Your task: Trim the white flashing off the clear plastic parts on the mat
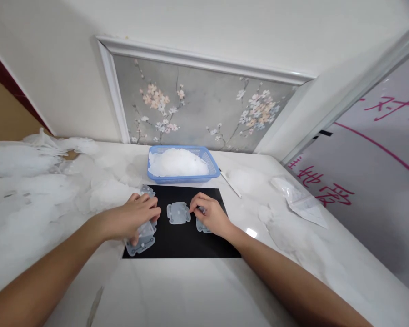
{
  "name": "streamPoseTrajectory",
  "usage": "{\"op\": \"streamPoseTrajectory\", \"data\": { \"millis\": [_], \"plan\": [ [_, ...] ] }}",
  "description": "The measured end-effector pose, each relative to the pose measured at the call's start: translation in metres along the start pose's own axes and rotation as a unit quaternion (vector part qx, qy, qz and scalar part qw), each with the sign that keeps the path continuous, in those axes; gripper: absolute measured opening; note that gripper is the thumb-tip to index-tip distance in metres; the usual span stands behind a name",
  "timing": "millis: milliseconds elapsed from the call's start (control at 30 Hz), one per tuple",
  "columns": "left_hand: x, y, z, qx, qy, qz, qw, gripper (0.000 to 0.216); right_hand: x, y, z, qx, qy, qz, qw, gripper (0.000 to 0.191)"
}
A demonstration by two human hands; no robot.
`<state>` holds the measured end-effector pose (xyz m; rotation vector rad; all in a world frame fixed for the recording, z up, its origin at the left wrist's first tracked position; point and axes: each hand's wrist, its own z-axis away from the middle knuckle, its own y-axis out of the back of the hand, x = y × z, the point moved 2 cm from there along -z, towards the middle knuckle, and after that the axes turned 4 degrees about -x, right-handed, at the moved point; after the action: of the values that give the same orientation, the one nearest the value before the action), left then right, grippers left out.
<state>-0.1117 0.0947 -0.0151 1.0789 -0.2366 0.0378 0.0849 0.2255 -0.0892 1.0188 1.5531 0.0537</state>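
A black mat [184, 243] lies on the white table in front of me. My left hand [132, 218] rests curled on a stack of translucent plastic pieces [141, 243] at the mat's left edge. One flat translucent piece [178, 212] lies alone at the mat's centre. My right hand [209, 214] lies just right of it, fingers bent and pinched over another translucent piece [202, 225] that shows partly under the palm.
A blue basket [207, 159] heaped with white translucent pieces stands behind the mat. Loose piles of the same material [37, 181] cover the table's left side. A plastic bag [298, 197] and more pieces lie to the right. A whiteboard with red writing [378, 181] leans at right.
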Motion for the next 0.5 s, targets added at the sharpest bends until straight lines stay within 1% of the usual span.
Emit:
{"op": "streamPoseTrajectory", "data": {
  "millis": [67,133,200,267,333,400,433,467,500],
  "plan": [
    [0.001,-0.002,-0.003,0.012,-0.011,0.005,1.0,0.046,0.0,0.001,0.0,0.013,-0.006,0.012,1.0,0.025],
    [0.001,-0.002,-0.003,0.02,-0.016,0.012,1.0,0.051,0.0,0.002,0.0,0.04,-0.012,0.021,0.999,0.022],
    [0.002,-0.001,-0.002,0.017,-0.009,-0.001,1.0,0.048,0.001,0.004,0.0,0.07,-0.021,0.022,0.997,0.016],
    [0.003,0.002,0.0,0.024,0.0,-0.017,1.0,0.039,0.001,0.004,-0.002,0.08,-0.034,0.023,0.996,0.01],
    [0.004,0.006,0.0,0.039,-0.002,0.0,0.999,0.032,-0.001,0.001,-0.005,0.063,-0.055,0.042,0.996,0.012],
    [0.005,0.008,-0.003,0.032,-0.014,0.048,0.998,0.029,-0.004,-0.004,-0.007,0.022,-0.073,0.082,0.994,0.021],
    [0.006,0.008,-0.006,0.026,-0.016,0.082,0.996,0.027,-0.006,-0.007,-0.008,0.003,-0.078,0.1,0.992,0.022],
    [0.006,0.007,-0.009,0.025,-0.015,0.123,0.992,0.026,-0.007,-0.009,-0.009,-0.011,-0.078,0.108,0.991,0.02],
    [0.007,0.005,-0.012,0.037,-0.01,0.171,0.985,0.025,-0.007,-0.011,-0.01,-0.02,-0.075,0.102,0.992,0.017]
  ]
}}
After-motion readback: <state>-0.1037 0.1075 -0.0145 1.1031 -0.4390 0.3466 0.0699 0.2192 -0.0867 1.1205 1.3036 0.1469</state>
